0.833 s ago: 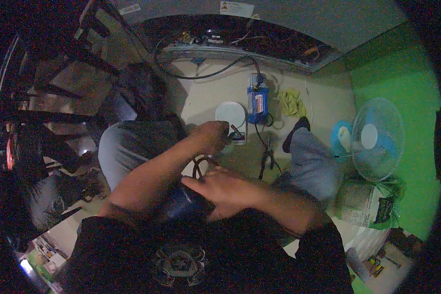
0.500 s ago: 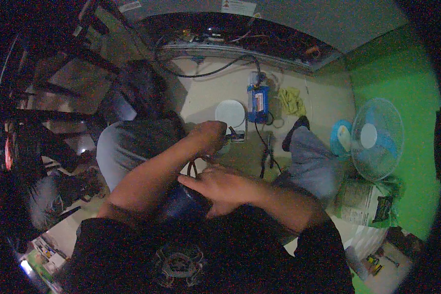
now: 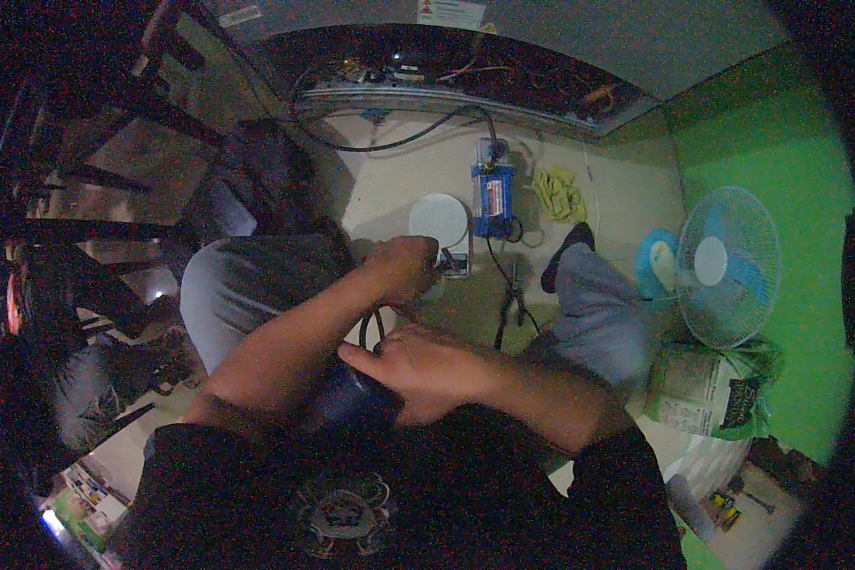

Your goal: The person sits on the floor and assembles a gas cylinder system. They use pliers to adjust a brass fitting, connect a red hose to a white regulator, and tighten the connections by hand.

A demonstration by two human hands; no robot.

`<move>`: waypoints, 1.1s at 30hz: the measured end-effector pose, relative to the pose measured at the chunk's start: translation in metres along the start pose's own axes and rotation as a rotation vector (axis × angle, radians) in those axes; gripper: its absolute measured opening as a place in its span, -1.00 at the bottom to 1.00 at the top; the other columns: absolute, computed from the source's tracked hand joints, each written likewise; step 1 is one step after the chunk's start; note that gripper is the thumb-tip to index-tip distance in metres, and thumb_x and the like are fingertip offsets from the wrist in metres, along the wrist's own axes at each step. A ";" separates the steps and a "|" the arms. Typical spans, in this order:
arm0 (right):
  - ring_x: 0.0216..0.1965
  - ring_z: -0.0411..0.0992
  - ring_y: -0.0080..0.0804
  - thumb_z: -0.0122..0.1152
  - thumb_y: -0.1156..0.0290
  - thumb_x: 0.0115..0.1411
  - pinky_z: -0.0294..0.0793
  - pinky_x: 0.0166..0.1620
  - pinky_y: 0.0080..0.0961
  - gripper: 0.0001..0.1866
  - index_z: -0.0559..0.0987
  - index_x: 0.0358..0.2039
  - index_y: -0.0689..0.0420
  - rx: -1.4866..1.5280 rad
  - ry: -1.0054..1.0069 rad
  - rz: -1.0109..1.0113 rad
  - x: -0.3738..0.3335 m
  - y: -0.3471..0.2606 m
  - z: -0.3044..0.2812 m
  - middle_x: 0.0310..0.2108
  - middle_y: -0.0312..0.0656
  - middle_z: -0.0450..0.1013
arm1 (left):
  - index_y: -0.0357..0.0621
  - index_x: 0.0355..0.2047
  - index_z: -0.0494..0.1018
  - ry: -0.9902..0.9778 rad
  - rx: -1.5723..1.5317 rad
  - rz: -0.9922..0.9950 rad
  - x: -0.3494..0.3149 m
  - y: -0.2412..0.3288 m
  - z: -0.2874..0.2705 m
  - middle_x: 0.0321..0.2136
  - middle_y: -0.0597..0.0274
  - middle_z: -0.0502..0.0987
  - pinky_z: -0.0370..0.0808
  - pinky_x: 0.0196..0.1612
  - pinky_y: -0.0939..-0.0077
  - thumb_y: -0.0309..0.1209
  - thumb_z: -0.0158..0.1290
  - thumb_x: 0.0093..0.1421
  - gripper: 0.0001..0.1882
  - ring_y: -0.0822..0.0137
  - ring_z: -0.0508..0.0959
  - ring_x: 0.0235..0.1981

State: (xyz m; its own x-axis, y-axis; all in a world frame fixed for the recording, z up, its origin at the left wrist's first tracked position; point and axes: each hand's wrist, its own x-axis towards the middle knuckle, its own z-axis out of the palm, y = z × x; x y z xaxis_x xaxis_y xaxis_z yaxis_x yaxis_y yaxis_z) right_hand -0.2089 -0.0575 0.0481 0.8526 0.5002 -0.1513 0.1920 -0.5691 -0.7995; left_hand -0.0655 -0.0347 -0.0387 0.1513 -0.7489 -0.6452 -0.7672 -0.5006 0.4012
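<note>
My left hand (image 3: 404, 266) is closed, its fingers curled around a short dark piece (image 3: 448, 258) that sticks out on the right side of the fist. Just beyond it stands a white kitchen-type scale with a round plate (image 3: 439, 220); its small display lies beside that fist. Nearer my body, my right hand (image 3: 432, 370) is closed at a dark looped cable (image 3: 372, 328), which rises between the two hands. Under the right hand's thumb and palm a dark blue rounded object (image 3: 351, 399) rests at my lap, mostly hidden by the hand and arms.
A blue device (image 3: 493, 199) with a black cord lies beyond the scale, with a yellow cloth (image 3: 559, 194) beside it. Dark-handled pliers (image 3: 513, 304) lie between my legs. A fan (image 3: 730, 266) stands at right by the green wall, near a bag (image 3: 703, 389). Dark furniture legs crowd the left.
The whole view has shifted slightly, so things sit a little farther left. Both hands keep nearly the same grip and place; the right thumb lies marginally lower on the blue object.
</note>
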 end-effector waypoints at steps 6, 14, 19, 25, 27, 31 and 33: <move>-0.09 0.47 0.13 0.56 0.17 -0.15 0.45 0.02 -0.05 0.07 0.15 0.32 0.19 -0.019 0.026 0.020 -0.004 0.003 -0.003 -0.19 0.14 0.47 | -0.19 -0.17 0.50 0.110 0.007 0.122 0.003 -0.011 0.004 -0.23 -0.10 0.59 0.51 -0.13 -0.06 -0.24 0.13 0.18 -0.69 -0.17 0.60 -0.16; 0.02 0.47 -0.10 0.53 0.35 -0.08 0.44 0.10 -0.25 -0.31 0.44 0.09 0.12 0.042 0.847 0.583 -0.055 0.064 -0.075 -0.06 -0.02 0.49 | -0.20 -0.23 0.49 0.428 -0.357 0.202 0.001 -0.008 -0.021 -0.20 -0.17 0.57 0.48 -0.10 0.00 -0.28 0.11 0.23 -0.76 -0.21 0.56 -0.13; -0.02 0.46 -0.30 0.57 0.34 -0.10 0.44 0.07 -0.31 -0.17 0.34 0.18 0.12 0.344 0.918 0.477 -0.052 0.078 -0.074 -0.10 -0.10 0.48 | -0.33 -0.17 0.45 0.670 -0.971 0.312 -0.016 -0.005 -0.043 -0.32 0.14 0.55 0.44 -0.12 0.34 -0.32 0.00 0.38 -0.75 0.36 0.49 -0.26; -0.18 0.51 -0.42 0.58 0.36 -0.09 0.55 -0.10 -0.40 -0.18 0.33 0.17 0.14 0.527 0.867 0.540 -0.025 0.093 -0.047 -0.21 -0.25 0.50 | -0.31 -0.13 0.45 0.596 -1.038 0.216 -0.020 0.002 -0.051 -0.31 0.10 0.55 0.46 -0.11 0.39 -0.30 0.08 0.33 -0.72 0.33 0.50 -0.27; -0.18 0.52 -0.39 0.55 0.39 -0.06 0.57 -0.12 -0.37 -0.24 0.35 0.14 0.13 0.889 0.993 0.520 -0.025 0.101 -0.048 -0.19 -0.22 0.51 | -0.27 -0.07 0.45 0.810 -0.778 0.129 -0.018 0.003 -0.050 -0.21 0.13 0.54 0.44 -0.02 0.39 -0.24 0.14 0.29 -0.65 0.31 0.50 -0.16; -0.17 0.55 -0.20 0.52 0.46 -0.05 0.61 -0.17 -0.09 -0.22 0.30 0.17 0.09 1.432 1.335 0.493 -0.021 0.105 -0.047 -0.12 -0.12 0.50 | -0.25 -0.04 0.45 0.912 -0.786 0.048 -0.006 -0.002 -0.057 -0.11 0.11 0.54 0.44 0.04 0.36 -0.28 0.21 0.23 -0.61 0.27 0.51 -0.08; -0.24 0.57 -0.17 0.51 0.50 -0.04 0.63 -0.22 -0.09 -0.24 0.31 0.16 0.09 1.486 1.363 0.546 -0.019 0.102 -0.047 -0.12 -0.13 0.50 | -0.26 -0.04 0.45 0.828 -0.831 0.012 0.001 -0.008 -0.064 -0.10 0.08 0.54 0.44 0.05 0.34 -0.32 0.22 0.21 -0.62 0.25 0.51 -0.07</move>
State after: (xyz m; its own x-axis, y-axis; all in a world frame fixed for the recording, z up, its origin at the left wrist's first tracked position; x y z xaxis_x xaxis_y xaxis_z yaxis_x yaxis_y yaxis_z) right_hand -0.1825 -0.1560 -0.0032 0.5397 -0.5822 -0.6081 0.0008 0.7227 -0.6912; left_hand -0.0193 -0.0594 -0.0006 0.7415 -0.6559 -0.1414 -0.1747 -0.3922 0.9031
